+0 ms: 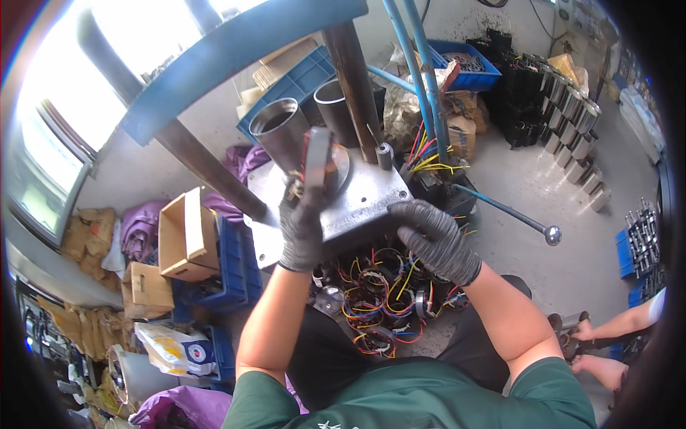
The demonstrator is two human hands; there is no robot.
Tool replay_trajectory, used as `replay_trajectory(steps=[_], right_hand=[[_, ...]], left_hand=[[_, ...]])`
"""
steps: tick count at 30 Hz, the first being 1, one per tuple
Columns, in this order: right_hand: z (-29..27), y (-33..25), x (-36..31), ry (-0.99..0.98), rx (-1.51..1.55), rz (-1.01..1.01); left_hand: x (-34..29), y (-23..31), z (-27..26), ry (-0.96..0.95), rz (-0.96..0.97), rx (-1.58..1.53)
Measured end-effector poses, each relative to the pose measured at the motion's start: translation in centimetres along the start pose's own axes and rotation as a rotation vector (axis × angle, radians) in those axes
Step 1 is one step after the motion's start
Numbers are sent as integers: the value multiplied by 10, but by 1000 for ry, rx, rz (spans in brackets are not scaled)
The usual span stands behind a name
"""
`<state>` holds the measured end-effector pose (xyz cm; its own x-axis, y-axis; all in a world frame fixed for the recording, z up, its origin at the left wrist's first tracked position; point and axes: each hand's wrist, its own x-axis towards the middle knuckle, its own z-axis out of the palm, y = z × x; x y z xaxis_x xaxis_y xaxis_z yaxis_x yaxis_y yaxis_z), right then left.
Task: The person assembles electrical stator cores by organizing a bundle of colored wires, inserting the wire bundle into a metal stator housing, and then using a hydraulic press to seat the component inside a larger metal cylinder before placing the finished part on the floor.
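My left hand, in a dark grey glove, is closed around a motor stator, a grey ring tipped on edge with reddish wiring at its side. It is held up over the steel plate of a press, in front of a round disc on the plate. My right hand, gloved alike, is by the plate's right front corner with fingers loosely bent and apart, nothing visible in it. Whether its fingertips touch the plate I cannot tell. Two metal cylinders stand behind the stator. Several wired stators lie below, between my legs.
Dark columns and a blue beam frame the plate. A blue lever with a ball end juts out rightward. Cartons and blue crates stand left; stacked metal cylinders stand far right. Another person's hands hold cylinders at right.
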<state>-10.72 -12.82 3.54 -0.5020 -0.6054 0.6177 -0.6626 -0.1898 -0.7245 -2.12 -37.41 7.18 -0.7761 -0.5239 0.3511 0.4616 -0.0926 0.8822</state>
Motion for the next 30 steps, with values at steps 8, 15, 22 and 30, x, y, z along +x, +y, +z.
replay_trajectory(steps=[8, 15, 22, 30], right_hand=[[4, -7, 1, -153, -90, -48], [-1, -7, -1, -291, -83, 18], [5, -2, -4, -473, -227, -17], [1, -2, -8, -542, -237, -43]], left_hand=[[157, 64, -80, 129, 292, 834], [174, 84, -50, 114, -34, 690], [199, 58, -88, 62, 0, 868], [189, 45, -78, 61, 83, 1005]])
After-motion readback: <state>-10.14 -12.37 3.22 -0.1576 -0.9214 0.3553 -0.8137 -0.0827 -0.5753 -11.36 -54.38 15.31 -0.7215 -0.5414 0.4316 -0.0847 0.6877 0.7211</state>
